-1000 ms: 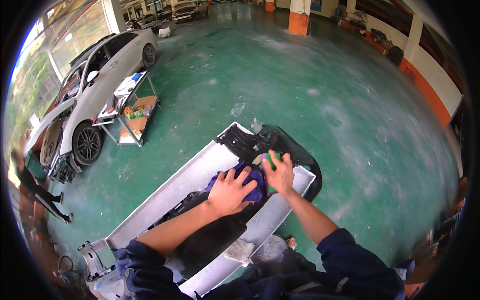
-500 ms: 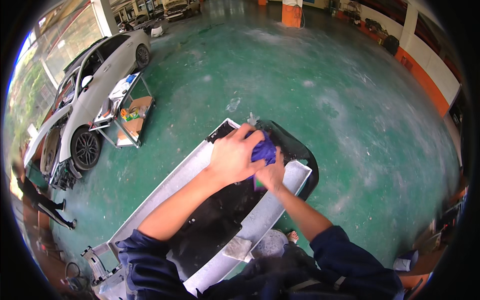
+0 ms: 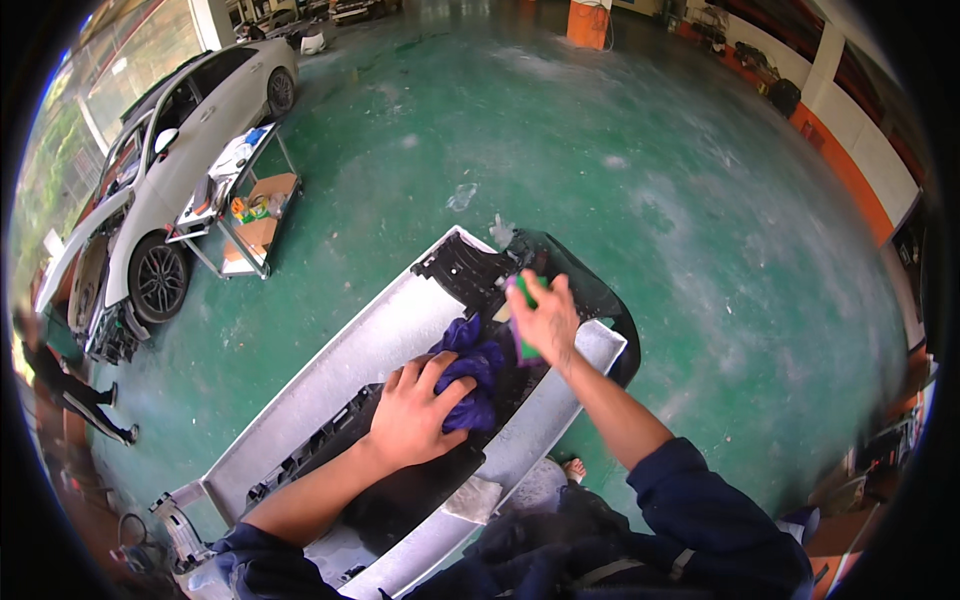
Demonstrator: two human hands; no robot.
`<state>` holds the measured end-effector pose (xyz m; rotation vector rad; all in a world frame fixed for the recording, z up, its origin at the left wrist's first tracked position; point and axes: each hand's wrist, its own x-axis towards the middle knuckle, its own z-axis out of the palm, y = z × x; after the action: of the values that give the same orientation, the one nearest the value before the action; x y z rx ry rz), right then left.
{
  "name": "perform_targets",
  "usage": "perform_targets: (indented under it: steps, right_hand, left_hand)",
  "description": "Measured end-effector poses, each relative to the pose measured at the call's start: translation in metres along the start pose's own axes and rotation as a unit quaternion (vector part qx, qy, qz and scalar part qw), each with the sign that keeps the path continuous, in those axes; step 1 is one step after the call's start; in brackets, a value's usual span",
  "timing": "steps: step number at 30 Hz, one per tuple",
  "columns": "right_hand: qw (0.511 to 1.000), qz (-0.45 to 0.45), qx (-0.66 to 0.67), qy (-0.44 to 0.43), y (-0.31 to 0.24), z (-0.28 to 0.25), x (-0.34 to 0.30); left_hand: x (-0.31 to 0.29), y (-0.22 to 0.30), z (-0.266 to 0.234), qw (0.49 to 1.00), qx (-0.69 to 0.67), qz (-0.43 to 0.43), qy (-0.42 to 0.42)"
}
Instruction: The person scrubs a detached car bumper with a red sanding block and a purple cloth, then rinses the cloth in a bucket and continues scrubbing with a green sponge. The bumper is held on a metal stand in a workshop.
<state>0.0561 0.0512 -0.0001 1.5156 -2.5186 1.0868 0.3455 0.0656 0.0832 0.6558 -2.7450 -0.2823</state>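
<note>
A long silver car bumper (image 3: 370, 350) with a black inner grille lies across a stand in front of me. My left hand (image 3: 412, 415) presses a purple cloth (image 3: 472, 362) onto the black middle part of the bumper. My right hand (image 3: 543, 318) is further up the bumper, fingers closed around a green pad (image 3: 527, 347) with a yellowish edge. Both forearms reach in from the lower edge, with dark blue sleeves pushed up.
A white car (image 3: 165, 160) with its front stripped stands at the left, a tool cart (image 3: 245, 205) with boxes beside it. A person in dark clothes (image 3: 70, 385) is at the far left edge. The green workshop floor (image 3: 650, 170) spreads around; orange-and-white walls stand at the right.
My left hand has pulled back down the bumper with the purple cloth. The right hand with the green pad has lifted slightly above the bumper's end.
</note>
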Motion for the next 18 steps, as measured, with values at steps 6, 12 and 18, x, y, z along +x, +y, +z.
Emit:
perform_targets:
  steps: [6, 12, 18]
  right_hand:
    - [0.998, -0.053, 0.023, -0.010, -0.025, 0.004, -0.043]
    - [0.996, 0.079, -0.028, 0.033, 0.011, 0.001, 0.029]
    - [0.998, -0.036, 0.053, -0.010, -0.014, 0.004, -0.021]
  left_hand:
    - [-0.002, -0.001, 0.000, 1.000, 0.018, 0.000, -0.012]
    - [0.006, 0.007, 0.001, 0.999, 0.037, 0.027, -0.005]
    - [-0.010, 0.004, 0.000, 0.999, 0.037, 0.010, -0.007]
